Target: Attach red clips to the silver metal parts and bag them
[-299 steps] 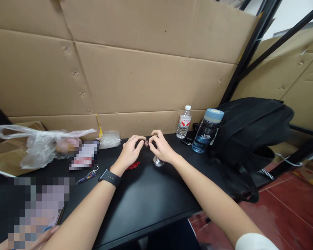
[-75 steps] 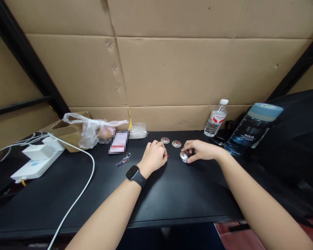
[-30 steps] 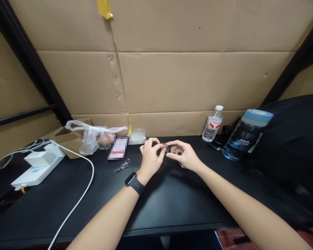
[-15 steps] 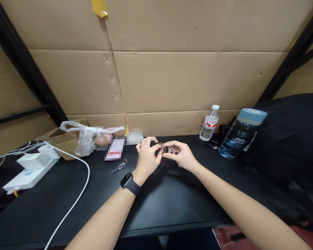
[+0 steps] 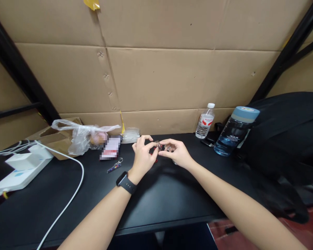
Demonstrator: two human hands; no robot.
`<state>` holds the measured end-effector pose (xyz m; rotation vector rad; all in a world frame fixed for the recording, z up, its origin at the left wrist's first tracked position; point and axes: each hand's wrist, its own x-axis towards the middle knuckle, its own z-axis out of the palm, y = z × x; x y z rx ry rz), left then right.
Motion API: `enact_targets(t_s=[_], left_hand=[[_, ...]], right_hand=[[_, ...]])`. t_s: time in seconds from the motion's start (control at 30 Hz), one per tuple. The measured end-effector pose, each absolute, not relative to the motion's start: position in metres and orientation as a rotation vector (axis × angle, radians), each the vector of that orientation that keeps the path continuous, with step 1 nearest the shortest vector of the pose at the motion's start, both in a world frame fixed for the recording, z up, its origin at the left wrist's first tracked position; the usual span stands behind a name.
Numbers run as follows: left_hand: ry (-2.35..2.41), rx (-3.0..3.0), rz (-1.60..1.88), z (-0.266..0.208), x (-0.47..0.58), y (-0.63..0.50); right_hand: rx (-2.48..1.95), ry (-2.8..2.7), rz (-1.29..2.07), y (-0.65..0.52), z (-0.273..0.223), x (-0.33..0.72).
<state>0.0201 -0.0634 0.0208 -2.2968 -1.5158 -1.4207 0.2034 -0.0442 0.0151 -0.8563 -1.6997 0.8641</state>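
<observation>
Above the black table (image 5: 156, 205), my two hands meet with their fingertips pinched on one small shiny roundish metal piece (image 5: 159, 146). It is too small and too covered by fingers to name more exactly. My left hand (image 5: 144, 152), with a black watch (image 5: 126, 182) at its wrist, grips the piece's left side. From the right, thumb and forefinger of my right hand (image 5: 179, 152) close on it. Something silvery shows behind the right fingers. A bit of a red thing (image 5: 155, 160) peeks out under the hands. Left of them lies a small key fob with a ring (image 5: 114, 168).
Left: a phone (image 5: 111, 147), clear plastic bag (image 5: 85, 139), cardboard box (image 5: 54, 144), white power strip (image 5: 23, 173) and its cable (image 5: 77, 189). A clear packet (image 5: 130, 135) lies behind. Right: a water bottle (image 5: 205, 121), blue-lidded bottle (image 5: 233, 133) and black bag (image 5: 287, 139).
The whole view has shifted slightly, so things appear a little further left. Both hands keep their pinch on the small metal piece, with only slight finger movement.
</observation>
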Motion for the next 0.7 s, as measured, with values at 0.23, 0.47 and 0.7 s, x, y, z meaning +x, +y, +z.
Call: enact_targets(t_s=[0.23,0.47,0.7], left_hand=[[-1.434,-2.289,-1.327,0.022,0.017,-0.064],[-1.48,-2.279,-1.321,0.019,0.019,-0.061],[-1.449,-2.388,-1.276,0.018,0.019,-0.061]], right_hand=[[-0.954,-1.781,0.818,-0.049,0.022,0.204],[-0.868,-2.012,0.478,-0.051,0.038,0.213],[-0.854,-2.083,0.445,-0.048,0.031,0.213]])
